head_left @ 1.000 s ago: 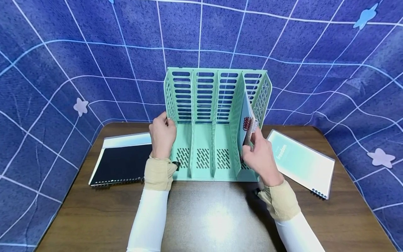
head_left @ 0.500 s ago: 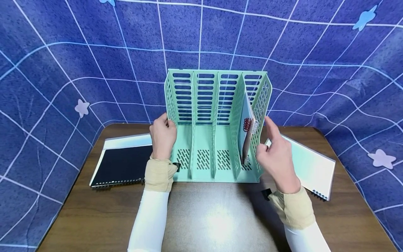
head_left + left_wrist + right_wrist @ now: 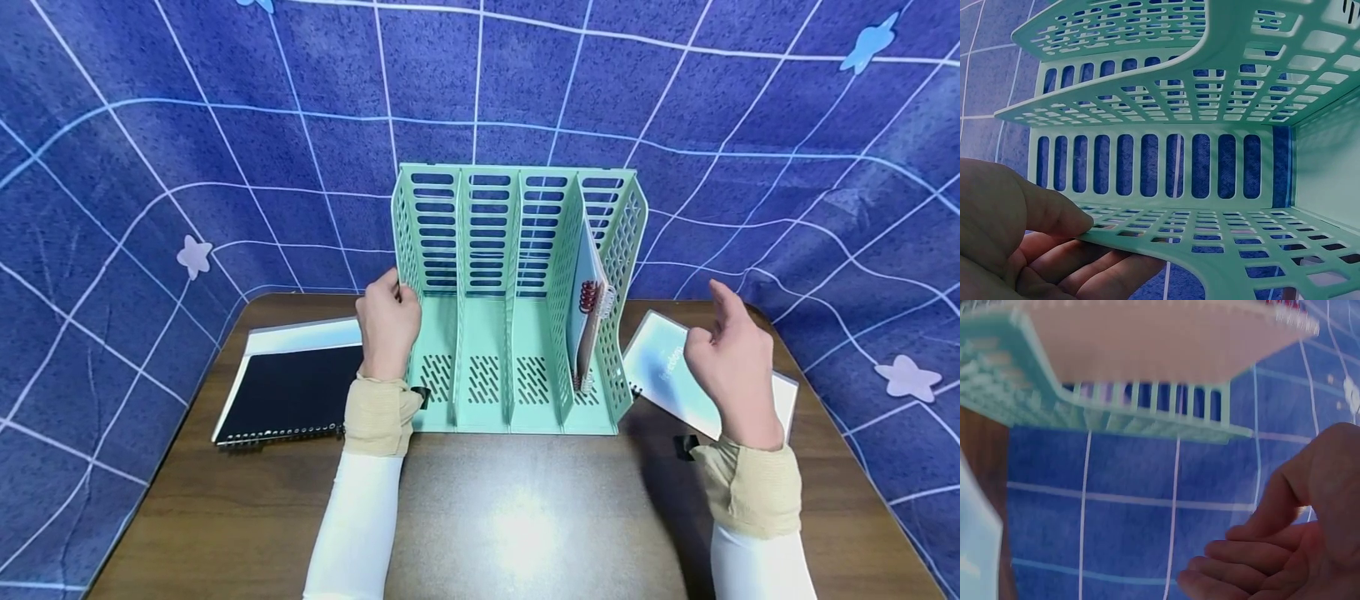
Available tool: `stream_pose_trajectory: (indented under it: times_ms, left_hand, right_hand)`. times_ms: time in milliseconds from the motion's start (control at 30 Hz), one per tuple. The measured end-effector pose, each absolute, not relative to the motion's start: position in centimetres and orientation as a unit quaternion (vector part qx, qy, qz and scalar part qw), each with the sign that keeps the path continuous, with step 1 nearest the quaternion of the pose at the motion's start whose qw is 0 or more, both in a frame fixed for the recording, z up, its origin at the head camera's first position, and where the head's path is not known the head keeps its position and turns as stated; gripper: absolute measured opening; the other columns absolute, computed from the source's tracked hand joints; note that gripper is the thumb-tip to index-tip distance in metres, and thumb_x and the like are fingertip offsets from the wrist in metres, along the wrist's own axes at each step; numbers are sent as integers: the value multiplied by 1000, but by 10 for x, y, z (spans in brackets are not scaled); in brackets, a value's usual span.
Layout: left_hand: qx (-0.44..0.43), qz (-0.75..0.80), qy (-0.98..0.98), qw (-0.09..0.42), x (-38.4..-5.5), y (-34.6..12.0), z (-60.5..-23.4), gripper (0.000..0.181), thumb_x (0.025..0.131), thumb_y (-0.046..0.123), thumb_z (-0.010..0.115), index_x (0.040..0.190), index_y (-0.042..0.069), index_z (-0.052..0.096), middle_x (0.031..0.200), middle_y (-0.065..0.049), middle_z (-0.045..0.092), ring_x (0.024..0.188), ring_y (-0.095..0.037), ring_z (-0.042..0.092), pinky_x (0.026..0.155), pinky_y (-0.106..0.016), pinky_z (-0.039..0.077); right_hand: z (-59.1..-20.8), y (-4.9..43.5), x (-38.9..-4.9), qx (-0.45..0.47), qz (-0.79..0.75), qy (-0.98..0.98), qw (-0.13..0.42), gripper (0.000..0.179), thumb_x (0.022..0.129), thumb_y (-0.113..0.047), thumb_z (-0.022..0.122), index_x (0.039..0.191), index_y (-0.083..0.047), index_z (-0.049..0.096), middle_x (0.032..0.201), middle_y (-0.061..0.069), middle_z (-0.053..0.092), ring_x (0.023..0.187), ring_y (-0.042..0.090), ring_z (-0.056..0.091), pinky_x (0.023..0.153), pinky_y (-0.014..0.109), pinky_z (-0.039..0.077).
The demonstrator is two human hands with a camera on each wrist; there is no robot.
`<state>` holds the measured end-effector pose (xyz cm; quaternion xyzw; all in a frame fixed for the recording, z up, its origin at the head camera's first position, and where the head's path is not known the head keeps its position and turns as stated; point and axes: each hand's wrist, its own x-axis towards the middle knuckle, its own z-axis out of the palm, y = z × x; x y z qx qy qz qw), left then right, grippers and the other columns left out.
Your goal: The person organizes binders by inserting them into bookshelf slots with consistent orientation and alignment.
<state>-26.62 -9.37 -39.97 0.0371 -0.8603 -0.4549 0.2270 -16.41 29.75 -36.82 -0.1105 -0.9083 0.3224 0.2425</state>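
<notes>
A mint-green file rack [image 3: 483, 321] with upright dividers stands on the table. My left hand [image 3: 388, 329] grips the rack's left side panel; in the left wrist view the thumb [image 3: 1060, 215] lies on the inner side and the fingers pass under the outer side. Spiral notebooks [image 3: 584, 271], one with a red coil and one with a white coil, stand in the rightmost compartment. My right hand [image 3: 735, 367] holds nothing and hovers over a pale teal notebook [image 3: 656, 350] marked "freedom", partly covering it from view. Its fingers are loosely bent.
A black spiral notebook [image 3: 296, 392] with a pale strip along its top lies left of the rack, partly behind the left forearm. The brown wooden table [image 3: 517, 500] extends in front. Behind everything hangs a blue grid-patterned cloth [image 3: 517, 75].
My right hand has let go of the notebooks in the rightmost compartment and moved right, over the teal notebook. The left hand keeps its grip on the rack.
</notes>
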Motion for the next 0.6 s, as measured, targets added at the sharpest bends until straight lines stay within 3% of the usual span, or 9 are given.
stream_pose_trajectory:
  times_ms: [33, 133, 267, 367, 600]
  left_hand:
    - [37, -455, -860, 227, -266, -94, -400, 25, 102, 12, 47, 78, 13, 51, 56, -4, 39, 43, -22, 34, 46, -36, 31]
    - [38, -457, -860, 224, -267, -94, -400, 24, 103, 12, 46, 81, 12, 56, 55, -4, 41, 42, -22, 34, 45, -35, 32]
    - [39, -457, -861, 222, -267, -94, -400, 24, 103, 12, 46, 81, 11, 55, 56, -5, 42, 42, -22, 34, 45, -35, 32]
    - [41, -456, -861, 222, -267, -94, -400, 24, 102, 12, 46, 80, 12, 55, 57, -5, 43, 43, -22, 35, 45, -35, 32]
    - [41, -455, -861, 224, -267, -93, -400, 23, 102, 13, 47, 86, 12, 62, 60, -5, 51, 44, -22, 40, 46, -36, 35]
  right_hand:
    - [-369, 302, -165, -113, 316, -913, 233, 70, 86, -6, 44, 156, -12, 45, 144, 22, 58, 123, 39, 63, 98, 57, 48]
    - [-375, 314, -168, -114, 293, -927, 204, 68, 88, -9, 44, 156, -8, 43, 120, 26, 70, 104, 41, 63, 91, 58, 47]
    - [-385, 324, -174, -94, 265, -949, 141, 68, 89, -13, 45, 157, -3, 39, 111, 30, 67, 100, 48, 59, 86, 61, 47]
    - [-394, 330, -182, -74, 240, -965, 70, 70, 92, -16, 49, 157, 3, 33, 135, 37, 56, 115, 60, 55, 92, 67, 45]
    - [-418, 334, -197, -26, 208, -976, -51, 80, 96, -25, 61, 154, 17, 23, 155, 45, 24, 141, 64, 26, 116, 68, 25]
